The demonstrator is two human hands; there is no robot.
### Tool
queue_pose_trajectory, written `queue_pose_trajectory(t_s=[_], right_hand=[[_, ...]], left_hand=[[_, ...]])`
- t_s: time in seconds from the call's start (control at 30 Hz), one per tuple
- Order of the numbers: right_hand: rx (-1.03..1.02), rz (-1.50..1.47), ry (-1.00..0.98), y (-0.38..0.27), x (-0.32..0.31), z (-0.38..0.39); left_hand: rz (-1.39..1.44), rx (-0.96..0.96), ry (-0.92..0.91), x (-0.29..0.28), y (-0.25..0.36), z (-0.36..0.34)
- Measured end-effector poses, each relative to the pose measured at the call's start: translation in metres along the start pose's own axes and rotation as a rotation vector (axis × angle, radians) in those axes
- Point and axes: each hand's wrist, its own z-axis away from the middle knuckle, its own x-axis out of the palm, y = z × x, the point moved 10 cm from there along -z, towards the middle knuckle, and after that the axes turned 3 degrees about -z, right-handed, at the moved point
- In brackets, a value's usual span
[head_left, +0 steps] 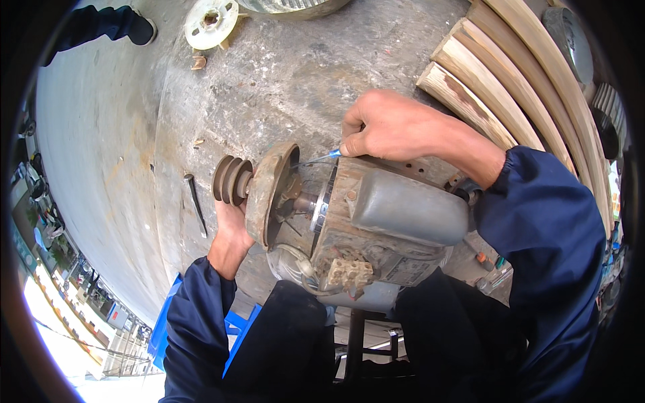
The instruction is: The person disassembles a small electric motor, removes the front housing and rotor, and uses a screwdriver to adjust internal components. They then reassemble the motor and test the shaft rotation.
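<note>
The motor (410,201) lay crosswise between both hands, its shaft (306,203) pointing left toward the separated end cover (261,195). The left hand (232,225) was nearer this cover, below the pulley (227,180); its grip I could not tell. The right hand (386,127) pinched a thin blue-handled tool (334,154), aimed leftward.

The ungloved left hand (232,225) and right hand (390,127) emerge from loose, creased navy-blue sleeves (551,221) with gathered cuffs (216,277), above plain black trousers (289,336).
</note>
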Motion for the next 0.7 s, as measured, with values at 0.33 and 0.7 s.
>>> queue_pose_trajectory(t_s=[0.33, 0.7], right_hand=[[0.009, -0.032, 0.008, 0.001, 0.0008, -0.0005], [0.05, -0.11, -0.004, 0.0053, 0.0027, -0.0019]], left_hand=[[-0.024, 0.016, 0.024, -0.0071, 0.0023, -0.0014], [-0.037, 0.016, -0.015, -0.001, 0.0018, 0.0002]])
